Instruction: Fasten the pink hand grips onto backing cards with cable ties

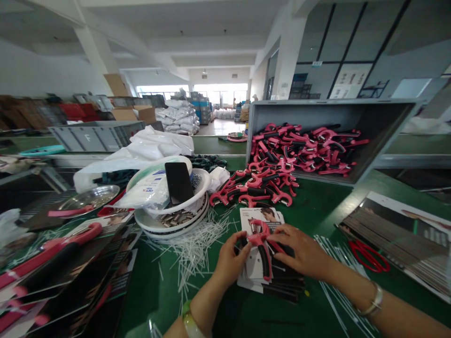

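A pink plier-like tool (262, 241) with black grips and a metal spring near its jaws lies on top of a stack of printed cards (254, 265). My left hand (230, 256) grips it from the left, thumb and fingers closed near its pivot. From the right, the fingers of my right hand (298, 249) close on its other handle, partly covering it. A white plastic tie pokes out beneath the right fingers. Behind the cards, a heap of the same pink tools (260, 188) spills out of a tipped grey crate (362, 174).
Loose white ties (197, 249) lie left of the cards, more ties (338, 286) to the right. Red scissors (368, 257) rest by a card bundle (405, 244). Stacked bowls (172, 230) hold metal springs and a phone (179, 183). Carded tools (52, 263) pile at left.
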A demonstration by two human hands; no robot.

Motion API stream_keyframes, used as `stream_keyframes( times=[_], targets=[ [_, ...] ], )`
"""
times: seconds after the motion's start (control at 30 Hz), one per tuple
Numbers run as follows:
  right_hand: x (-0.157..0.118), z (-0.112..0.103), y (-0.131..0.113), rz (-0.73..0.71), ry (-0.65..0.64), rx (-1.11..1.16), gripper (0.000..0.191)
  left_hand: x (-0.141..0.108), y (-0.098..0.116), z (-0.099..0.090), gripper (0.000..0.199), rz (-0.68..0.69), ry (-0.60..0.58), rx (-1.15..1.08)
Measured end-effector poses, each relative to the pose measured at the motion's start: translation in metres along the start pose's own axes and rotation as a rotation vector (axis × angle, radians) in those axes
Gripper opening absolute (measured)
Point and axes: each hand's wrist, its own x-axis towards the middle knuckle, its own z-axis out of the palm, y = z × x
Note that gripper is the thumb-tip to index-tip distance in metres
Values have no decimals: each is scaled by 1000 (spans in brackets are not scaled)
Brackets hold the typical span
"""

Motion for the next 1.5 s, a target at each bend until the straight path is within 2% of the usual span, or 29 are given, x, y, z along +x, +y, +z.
stream_keyframes(
  times=[0.07, 0.13, 0.27, 0.4, 0.53, 0.67, 0.73, 0.93, 1.3, 1.5],
  targets=[
    [5, 11, -2, -57, 15, -79, 23, 11, 12, -4, 41, 25, 0, 64],
    [8, 21, -2, -86, 53, -111, 20, 27, 28, -6, 37, 81, -19, 230],
    [6, 41, 4, -62, 237, -36, 18, 59, 50, 5, 30, 74, -80, 635],
    [2, 50, 6, 15, 361, 94, 10, 73, 53, 23, 24, 91, -80, 680],
    [5, 49, 3, 129, 372, 250, 11, 66, 52, 26, 14, 162, -86, 683],
    [17, 42, 0, 297, 296, 366, 21, 49, 50, 22, 14, 282, -50, 699],
    [22, 40, -1, 331, 254, 393, 24, 42, 47, 22, 15, 292, -35, 697],
    [22, 42, -2, 349, 227, 411, 27, 35, 41, 25, 18, 282, 0, 665],
    [20, 44, -2, 308, 268, 438, 28, 35, 43, 28, 21, 287, 5, 663],
    [22, 46, 0, 336, 229, 508, 27, 34, 40, 29, 21, 284, 0, 619]
  ],
)
